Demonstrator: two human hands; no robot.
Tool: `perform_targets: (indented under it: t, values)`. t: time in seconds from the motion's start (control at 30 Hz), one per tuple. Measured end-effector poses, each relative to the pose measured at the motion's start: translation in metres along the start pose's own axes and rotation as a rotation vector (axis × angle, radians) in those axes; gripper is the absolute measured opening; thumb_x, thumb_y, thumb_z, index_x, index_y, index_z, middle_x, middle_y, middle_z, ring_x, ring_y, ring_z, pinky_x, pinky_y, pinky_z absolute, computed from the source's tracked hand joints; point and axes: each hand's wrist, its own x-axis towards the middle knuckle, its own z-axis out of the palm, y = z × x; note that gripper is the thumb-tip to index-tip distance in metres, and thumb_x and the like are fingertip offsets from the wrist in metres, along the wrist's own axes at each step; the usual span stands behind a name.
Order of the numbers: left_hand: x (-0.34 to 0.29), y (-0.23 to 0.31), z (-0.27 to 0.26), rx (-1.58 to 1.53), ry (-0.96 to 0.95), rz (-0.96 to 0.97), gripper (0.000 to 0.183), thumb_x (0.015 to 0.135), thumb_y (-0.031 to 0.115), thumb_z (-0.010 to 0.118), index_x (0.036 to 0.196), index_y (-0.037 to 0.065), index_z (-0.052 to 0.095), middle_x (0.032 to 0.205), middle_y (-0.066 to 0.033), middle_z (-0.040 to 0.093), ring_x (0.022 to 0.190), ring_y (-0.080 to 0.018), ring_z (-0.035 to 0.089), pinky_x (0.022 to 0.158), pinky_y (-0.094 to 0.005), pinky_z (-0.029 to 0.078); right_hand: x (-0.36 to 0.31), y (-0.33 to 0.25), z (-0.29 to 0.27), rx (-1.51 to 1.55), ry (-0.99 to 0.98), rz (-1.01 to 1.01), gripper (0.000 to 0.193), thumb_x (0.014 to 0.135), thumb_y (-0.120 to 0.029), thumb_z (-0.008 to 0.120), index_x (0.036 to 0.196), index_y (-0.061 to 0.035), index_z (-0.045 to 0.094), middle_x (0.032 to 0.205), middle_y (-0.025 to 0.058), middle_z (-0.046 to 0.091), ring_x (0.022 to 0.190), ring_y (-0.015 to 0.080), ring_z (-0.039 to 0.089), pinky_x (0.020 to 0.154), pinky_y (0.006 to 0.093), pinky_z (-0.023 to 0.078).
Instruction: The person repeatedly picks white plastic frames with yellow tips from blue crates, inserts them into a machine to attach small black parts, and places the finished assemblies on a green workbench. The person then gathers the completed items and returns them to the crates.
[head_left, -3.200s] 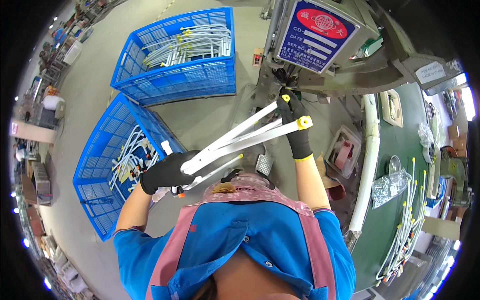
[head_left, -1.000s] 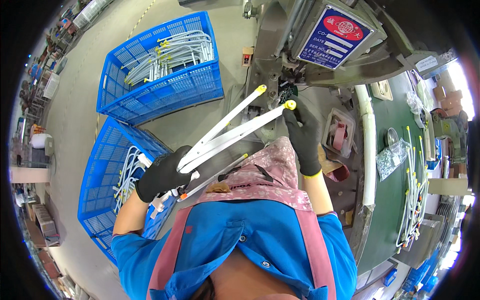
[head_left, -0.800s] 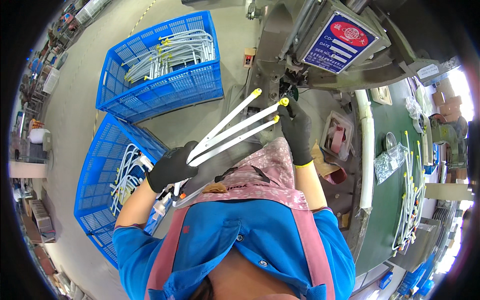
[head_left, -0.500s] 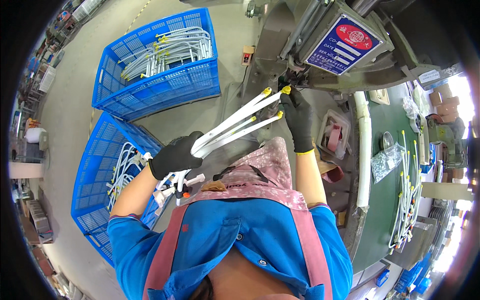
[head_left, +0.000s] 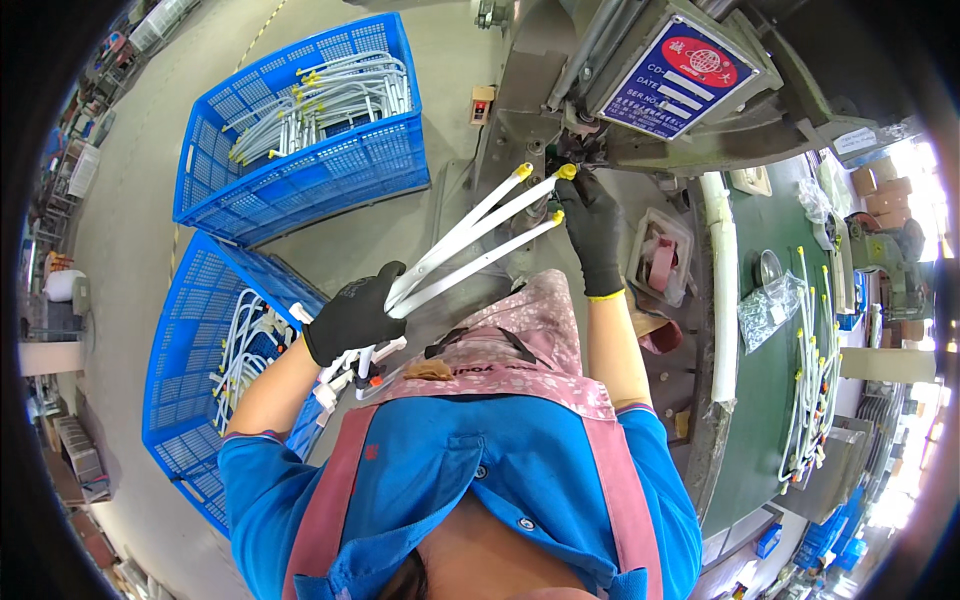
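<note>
A folding frame of white tubes with yellow end pieces slants up and to the right in front of my apron. My left hand, in a black glove, is wrapped around its lower part, where white joints and a small orange-red piece show below the fist. My right hand, also black-gloved, has its fingertips closed at the yellow end of one tube. That end is just below the working head of a large grey-green machine. The tubes spread apart toward their upper ends. My right fingertips are partly hidden.
Two blue plastic crates, a far one and a nearer one, hold several white tube frames. At right, a green table carries more tubes, a clear bag and a metal bowl. A bin stands beside my right forearm.
The tubes in my left hand have shifted, and a thin yellow-tipped one between the others no longer shows. My right hand stays at the same yellow end. The view has moved slightly.
</note>
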Motion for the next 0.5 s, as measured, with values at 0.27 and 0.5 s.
perform_targets:
  t: [0.27, 0.5]
  values:
    - [0.002, 0.0, 0.007, -0.1, -0.08, -0.118, 0.082, 0.069, 0.019, 0.074, 0.138, 0.004, 0.032, 0.117, -0.03, 0.056, 0.107, -0.0408, 0.057, 0.088, -0.0438, 0.046, 0.0, 0.012, 0.01, 0.106, 0.037, -0.036, 0.034, 0.085, -0.026, 0.066, 0.107, -0.0008, 0.066, 0.085, 0.0182, 0.068, 0.077, 0.0285, 0.068, 0.069, 0.0359, 0.05]
    - [-0.002, 0.005, 0.007, -0.068, -0.032, -0.059, 0.074, 0.068, 0.016, 0.07, 0.132, 0.0, 0.037, 0.101, -0.0287, 0.061, 0.095, -0.0401, 0.061, 0.082, -0.0428, 0.047, 0.014, -0.006, 0.004, -0.122, -0.144, 0.059, 0.033, 0.086, -0.029, 0.065, 0.101, 0.0, 0.066, 0.085, 0.0168, 0.069, 0.08, 0.0257, 0.067, 0.071, 0.0353, 0.049]
